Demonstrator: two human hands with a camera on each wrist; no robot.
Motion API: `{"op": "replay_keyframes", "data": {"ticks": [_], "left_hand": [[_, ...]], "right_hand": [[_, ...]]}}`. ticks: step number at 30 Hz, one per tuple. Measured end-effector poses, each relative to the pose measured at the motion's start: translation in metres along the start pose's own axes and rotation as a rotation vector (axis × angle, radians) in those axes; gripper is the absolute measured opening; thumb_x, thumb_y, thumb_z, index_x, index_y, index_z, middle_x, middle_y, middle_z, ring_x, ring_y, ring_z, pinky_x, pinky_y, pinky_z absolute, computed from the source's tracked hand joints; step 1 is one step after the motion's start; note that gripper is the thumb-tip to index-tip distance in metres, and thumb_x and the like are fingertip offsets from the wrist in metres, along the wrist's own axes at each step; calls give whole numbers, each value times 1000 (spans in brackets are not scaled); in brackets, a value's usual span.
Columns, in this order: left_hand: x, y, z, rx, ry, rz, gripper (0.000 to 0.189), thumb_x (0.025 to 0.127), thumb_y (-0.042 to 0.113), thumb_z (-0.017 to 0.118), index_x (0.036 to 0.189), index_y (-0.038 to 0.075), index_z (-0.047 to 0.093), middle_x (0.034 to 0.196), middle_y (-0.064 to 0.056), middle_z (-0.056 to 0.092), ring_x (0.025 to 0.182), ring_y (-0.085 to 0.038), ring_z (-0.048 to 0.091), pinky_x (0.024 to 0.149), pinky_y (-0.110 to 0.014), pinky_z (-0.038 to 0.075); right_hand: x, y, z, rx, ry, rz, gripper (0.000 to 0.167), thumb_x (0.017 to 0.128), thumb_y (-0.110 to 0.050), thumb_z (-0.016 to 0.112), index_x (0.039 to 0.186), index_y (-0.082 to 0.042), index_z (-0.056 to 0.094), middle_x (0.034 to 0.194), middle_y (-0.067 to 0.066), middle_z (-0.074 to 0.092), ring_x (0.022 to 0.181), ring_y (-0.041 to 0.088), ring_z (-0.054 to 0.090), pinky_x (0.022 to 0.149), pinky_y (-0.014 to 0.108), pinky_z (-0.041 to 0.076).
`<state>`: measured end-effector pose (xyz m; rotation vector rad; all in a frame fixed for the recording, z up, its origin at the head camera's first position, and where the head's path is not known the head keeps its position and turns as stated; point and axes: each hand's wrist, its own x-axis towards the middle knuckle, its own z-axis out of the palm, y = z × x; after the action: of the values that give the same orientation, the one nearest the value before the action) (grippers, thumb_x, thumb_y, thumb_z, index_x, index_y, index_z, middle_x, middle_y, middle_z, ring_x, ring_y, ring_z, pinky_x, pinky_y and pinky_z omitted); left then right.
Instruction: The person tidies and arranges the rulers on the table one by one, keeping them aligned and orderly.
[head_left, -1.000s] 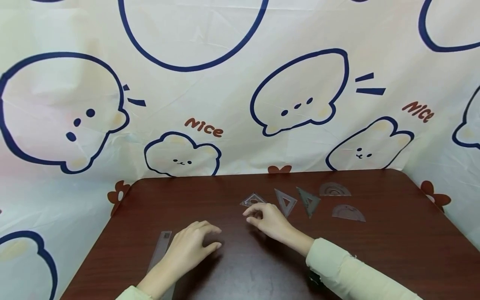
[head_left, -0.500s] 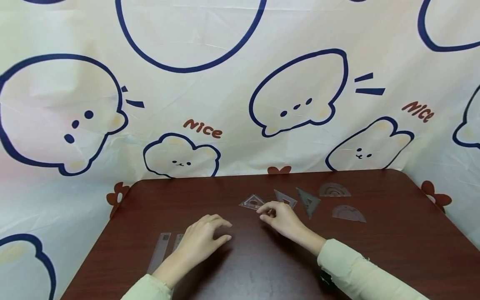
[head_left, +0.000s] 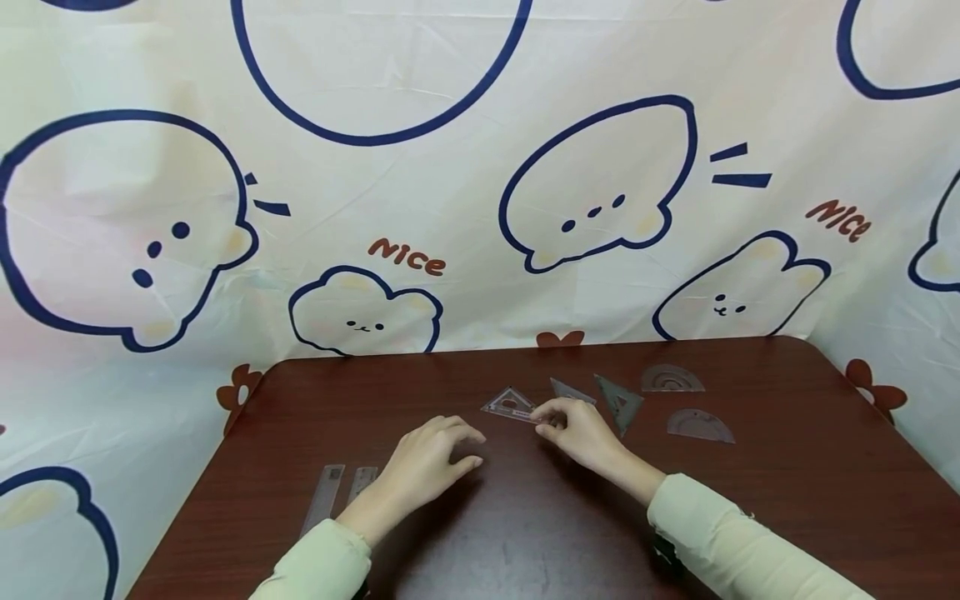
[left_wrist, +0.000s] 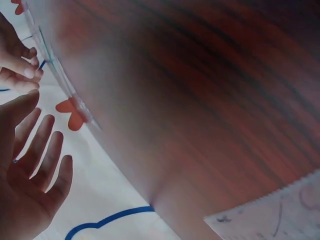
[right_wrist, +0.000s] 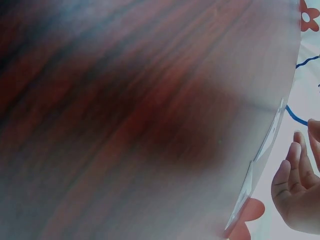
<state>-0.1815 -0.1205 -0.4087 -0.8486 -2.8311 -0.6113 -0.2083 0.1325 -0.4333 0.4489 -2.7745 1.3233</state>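
My left hand (head_left: 431, 458) hovers over the middle left of the table, thumb and fingers apart, holding nothing. In the left wrist view its fingers spread loosely. My right hand (head_left: 577, 432), fingers loosely bent and nothing held, overlaps the right corner of a clear set square (head_left: 510, 403) in the head view. It partly hides a second clear set square (head_left: 572, 390) behind it. The right wrist view has a set square (right_wrist: 242, 200) lying flat, apart from the fingers. Close to the right hand is a greenish set square (head_left: 620, 402).
Two clear protractors, a far one (head_left: 672, 379) and a nearer one (head_left: 701, 425), lie at the right. On the left are two clear rulers, one (head_left: 324, 496) beside the other (head_left: 363, 480), partly behind the left arm. A patterned cloth (head_left: 480, 308) hangs behind the brown table (head_left: 247, 467).
Both hands have moved to the right, the left one also farther from me. The second ruler has come into view, and more of the nearest set square shows. The drawing tools lie where they were.
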Motion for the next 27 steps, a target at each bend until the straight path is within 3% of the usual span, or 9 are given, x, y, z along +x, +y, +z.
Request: {"op": "replay_keyframes", "data": {"ticks": [7, 27], "left_hand": [[10, -2, 5, -27, -3, 14, 19, 89, 25, 77, 106, 17, 74, 103, 6, 68, 99, -16, 63, 79, -39, 53], [41, -24, 15, -169, -30, -131, 24, 90, 21, 75, 113, 14, 73, 105, 1, 67, 97, -18, 61, 81, -41, 51]], "right_hand": [[1, 3, -3, -22, 3, -12, 14, 88, -3, 73, 102, -5, 75, 86, -3, 66, 66, 10, 55, 61, 26, 47], [13, 15, -9, -31, 33, 69, 15, 86, -3, 76, 100, -4, 74, 81, -3, 64, 65, 12, 56, 61, 30, 47]]}}
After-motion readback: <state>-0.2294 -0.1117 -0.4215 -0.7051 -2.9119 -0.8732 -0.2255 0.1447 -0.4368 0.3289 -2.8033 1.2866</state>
